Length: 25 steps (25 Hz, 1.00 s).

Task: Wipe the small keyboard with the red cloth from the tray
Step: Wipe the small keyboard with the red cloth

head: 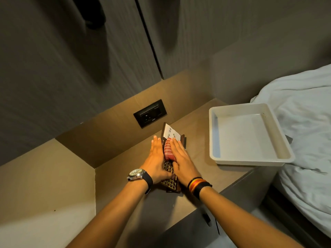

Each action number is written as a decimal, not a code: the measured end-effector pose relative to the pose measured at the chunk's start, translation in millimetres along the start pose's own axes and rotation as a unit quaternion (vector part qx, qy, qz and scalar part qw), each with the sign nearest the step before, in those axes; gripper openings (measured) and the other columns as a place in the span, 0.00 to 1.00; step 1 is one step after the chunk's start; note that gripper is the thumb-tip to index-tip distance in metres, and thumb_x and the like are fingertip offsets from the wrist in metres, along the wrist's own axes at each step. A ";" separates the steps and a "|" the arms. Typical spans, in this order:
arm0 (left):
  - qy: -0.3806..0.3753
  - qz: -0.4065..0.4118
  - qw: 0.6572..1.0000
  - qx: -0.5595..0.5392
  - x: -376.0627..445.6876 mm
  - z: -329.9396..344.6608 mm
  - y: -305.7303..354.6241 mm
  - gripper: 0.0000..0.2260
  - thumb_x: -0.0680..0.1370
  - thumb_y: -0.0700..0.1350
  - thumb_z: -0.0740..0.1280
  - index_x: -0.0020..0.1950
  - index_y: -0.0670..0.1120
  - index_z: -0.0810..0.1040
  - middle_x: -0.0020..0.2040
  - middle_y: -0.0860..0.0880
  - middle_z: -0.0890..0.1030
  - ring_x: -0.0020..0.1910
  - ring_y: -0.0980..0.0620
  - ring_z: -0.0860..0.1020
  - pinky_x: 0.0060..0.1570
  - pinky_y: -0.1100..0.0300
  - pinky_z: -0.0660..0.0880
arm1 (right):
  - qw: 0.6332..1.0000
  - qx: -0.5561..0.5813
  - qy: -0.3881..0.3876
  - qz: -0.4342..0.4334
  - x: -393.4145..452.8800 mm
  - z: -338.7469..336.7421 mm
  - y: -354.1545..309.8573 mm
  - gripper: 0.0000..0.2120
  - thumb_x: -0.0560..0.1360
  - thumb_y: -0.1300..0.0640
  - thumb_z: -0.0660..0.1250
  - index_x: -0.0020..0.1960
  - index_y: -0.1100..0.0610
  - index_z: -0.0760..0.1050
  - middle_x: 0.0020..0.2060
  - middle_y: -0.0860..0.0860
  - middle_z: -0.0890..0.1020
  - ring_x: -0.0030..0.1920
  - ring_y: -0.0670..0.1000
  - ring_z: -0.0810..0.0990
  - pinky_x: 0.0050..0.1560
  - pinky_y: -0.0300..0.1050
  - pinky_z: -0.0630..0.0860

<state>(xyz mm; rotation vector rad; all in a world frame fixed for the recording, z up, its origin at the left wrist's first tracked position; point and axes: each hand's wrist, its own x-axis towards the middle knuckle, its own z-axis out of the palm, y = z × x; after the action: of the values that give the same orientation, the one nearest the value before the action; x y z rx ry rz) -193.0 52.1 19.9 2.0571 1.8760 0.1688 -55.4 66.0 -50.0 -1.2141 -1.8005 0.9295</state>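
The small dark keyboard (169,182) lies lengthwise on the bedside table (206,176), with a white paper note (171,132) at its far end. The red striped cloth (168,149) rests folded on the keyboard's middle. My right hand (182,158) lies flat on the cloth, fingers extended, pressing it onto the keys. My left hand (156,158), with a watch on its wrist, lies flat along the keyboard's left edge and holds it in place. The white tray (283,140) stands to the right with nothing in it.
A black wall socket (150,113) sits in the panel behind the keyboard. A bed with white sheets (304,140) borders the table on the right, touching the tray. A lower wooden ledge (44,176) lies to the left.
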 end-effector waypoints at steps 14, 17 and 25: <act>0.007 -0.020 0.999 -0.032 -5.6 -2.2 10.9 0.64 0.66 0.48 0.83 0.82 0.45 0.34 0.83 0.45 0.34 0.82 0.45 0.36 0.82 0.47 0.48 | 0.998 0.033 -0.010 -0.060 2.6 1.4 -8.1 0.41 0.75 0.75 0.59 0.83 0.48 0.54 0.82 0.46 0.58 0.81 0.44 0.50 0.81 0.49 0.51; 0.008 -0.026 0.999 -0.030 -4.4 -4.7 13.1 0.66 0.65 0.49 0.83 0.81 0.44 0.34 0.83 0.45 0.34 0.82 0.46 0.37 0.82 0.47 0.49 | 0.998 0.018 -0.013 -0.060 4.1 -4.2 5.1 0.42 0.75 0.75 0.58 0.83 0.49 0.54 0.82 0.46 0.58 0.81 0.44 0.50 0.81 0.51 0.52; 0.011 -0.037 0.999 -0.031 -4.9 -4.9 16.7 0.66 0.64 0.49 0.84 0.82 0.44 0.34 0.83 0.45 0.33 0.82 0.46 0.37 0.82 0.46 0.49 | 0.995 -0.075 -0.019 -0.061 -10.6 3.9 15.1 0.44 0.78 0.69 0.63 0.83 0.47 0.43 0.83 0.47 0.50 0.82 0.49 0.45 0.80 0.57 0.50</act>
<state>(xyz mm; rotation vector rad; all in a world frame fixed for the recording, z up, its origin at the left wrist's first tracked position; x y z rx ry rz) -179.4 47.1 30.7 1.9493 1.9318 0.2297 -50.2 59.7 -66.9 -1.1696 -1.9804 0.7634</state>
